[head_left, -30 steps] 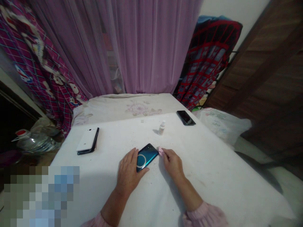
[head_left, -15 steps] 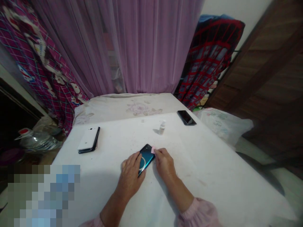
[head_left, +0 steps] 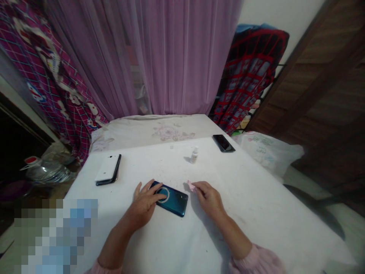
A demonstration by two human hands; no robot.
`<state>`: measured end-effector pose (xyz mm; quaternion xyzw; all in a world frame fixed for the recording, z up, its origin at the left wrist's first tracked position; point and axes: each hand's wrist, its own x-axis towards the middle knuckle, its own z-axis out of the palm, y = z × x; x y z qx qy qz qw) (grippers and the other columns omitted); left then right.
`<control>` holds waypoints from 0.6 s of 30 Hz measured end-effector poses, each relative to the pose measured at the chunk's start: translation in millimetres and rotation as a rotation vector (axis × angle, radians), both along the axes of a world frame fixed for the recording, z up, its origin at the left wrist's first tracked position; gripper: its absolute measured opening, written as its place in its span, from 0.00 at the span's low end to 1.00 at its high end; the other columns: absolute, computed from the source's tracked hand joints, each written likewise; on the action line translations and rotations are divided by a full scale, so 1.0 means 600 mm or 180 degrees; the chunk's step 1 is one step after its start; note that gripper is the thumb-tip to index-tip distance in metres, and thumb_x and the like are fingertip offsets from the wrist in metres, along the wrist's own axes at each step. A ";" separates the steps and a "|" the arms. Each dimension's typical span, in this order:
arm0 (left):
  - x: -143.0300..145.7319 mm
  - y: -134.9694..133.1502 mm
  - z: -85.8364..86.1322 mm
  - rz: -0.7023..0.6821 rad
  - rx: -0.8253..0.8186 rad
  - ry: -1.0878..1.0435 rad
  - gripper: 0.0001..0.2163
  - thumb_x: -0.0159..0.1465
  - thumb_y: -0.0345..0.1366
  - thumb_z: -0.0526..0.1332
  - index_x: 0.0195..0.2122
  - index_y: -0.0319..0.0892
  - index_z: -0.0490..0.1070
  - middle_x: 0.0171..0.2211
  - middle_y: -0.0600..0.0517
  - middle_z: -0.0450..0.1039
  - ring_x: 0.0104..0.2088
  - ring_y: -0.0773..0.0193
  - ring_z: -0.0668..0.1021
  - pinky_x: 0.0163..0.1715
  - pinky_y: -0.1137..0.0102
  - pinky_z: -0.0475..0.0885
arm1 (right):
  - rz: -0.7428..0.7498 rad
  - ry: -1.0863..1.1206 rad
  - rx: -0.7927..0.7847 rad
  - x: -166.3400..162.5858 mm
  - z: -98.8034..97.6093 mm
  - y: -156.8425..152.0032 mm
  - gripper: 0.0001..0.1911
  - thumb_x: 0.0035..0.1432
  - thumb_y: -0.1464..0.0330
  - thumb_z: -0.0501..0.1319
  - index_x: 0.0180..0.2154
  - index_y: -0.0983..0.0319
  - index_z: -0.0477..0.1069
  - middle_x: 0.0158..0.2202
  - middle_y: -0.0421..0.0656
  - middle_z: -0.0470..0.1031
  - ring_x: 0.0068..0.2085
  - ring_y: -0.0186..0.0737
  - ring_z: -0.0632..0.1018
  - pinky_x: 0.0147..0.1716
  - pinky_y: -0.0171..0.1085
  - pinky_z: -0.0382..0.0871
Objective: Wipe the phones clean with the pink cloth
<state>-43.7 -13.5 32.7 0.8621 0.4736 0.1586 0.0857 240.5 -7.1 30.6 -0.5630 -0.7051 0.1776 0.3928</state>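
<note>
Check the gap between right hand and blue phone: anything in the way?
No visible obstacle between the right hand and the blue phone. The pink scrap is pinched in that hand; the white bottle stands farther back, out of that line.

Left hand (head_left: 145, 202) splayed, right hand (head_left: 210, 198) pinched

The left hand lay palm down over the left end of the blue phone (head_left: 175, 204), fingers spread, one reaching across its back. The left forearm (head_left: 115, 238) slanted in from the phone's near left. The right hand stood just right of the phone, not touching it, fingertips drawn together; the right forearm (head_left: 235, 234) came from its near right.
</note>
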 end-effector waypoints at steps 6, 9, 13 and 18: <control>0.022 -0.025 -0.042 0.0977 0.0674 -0.0384 0.23 0.65 0.43 0.56 0.58 0.35 0.66 0.57 0.35 0.70 0.55 0.46 0.74 0.54 0.51 0.70 | 0.0301 -0.0549 -0.0092 -0.036 -0.003 -0.027 0.17 0.61 0.74 0.52 0.43 0.59 0.79 0.40 0.45 0.81 0.41 0.41 0.79 0.43 0.37 0.71; 0.045 -0.036 -0.054 0.1027 0.0798 -0.0283 0.30 0.65 0.51 0.57 0.61 0.32 0.62 0.60 0.32 0.65 0.58 0.42 0.71 0.55 0.49 0.69 | 0.0346 -0.0897 -0.0168 -0.054 0.007 -0.025 0.17 0.60 0.76 0.54 0.43 0.59 0.79 0.39 0.45 0.81 0.40 0.41 0.79 0.43 0.37 0.71; 0.058 -0.033 -0.058 0.0977 0.0774 -0.0191 0.34 0.64 0.54 0.56 0.62 0.33 0.59 0.61 0.31 0.63 0.59 0.39 0.69 0.56 0.46 0.67 | 0.0513 -0.1324 -0.0397 -0.083 0.026 -0.004 0.16 0.61 0.77 0.55 0.42 0.59 0.79 0.39 0.45 0.81 0.41 0.41 0.78 0.45 0.36 0.69; 0.060 -0.033 -0.069 0.0934 0.0755 -0.0213 0.36 0.65 0.56 0.54 0.65 0.33 0.53 0.63 0.30 0.60 0.61 0.38 0.67 0.57 0.44 0.65 | 0.0525 -0.1417 -0.0490 -0.140 0.036 0.033 0.15 0.63 0.75 0.54 0.44 0.60 0.79 0.40 0.47 0.81 0.43 0.42 0.78 0.46 0.37 0.68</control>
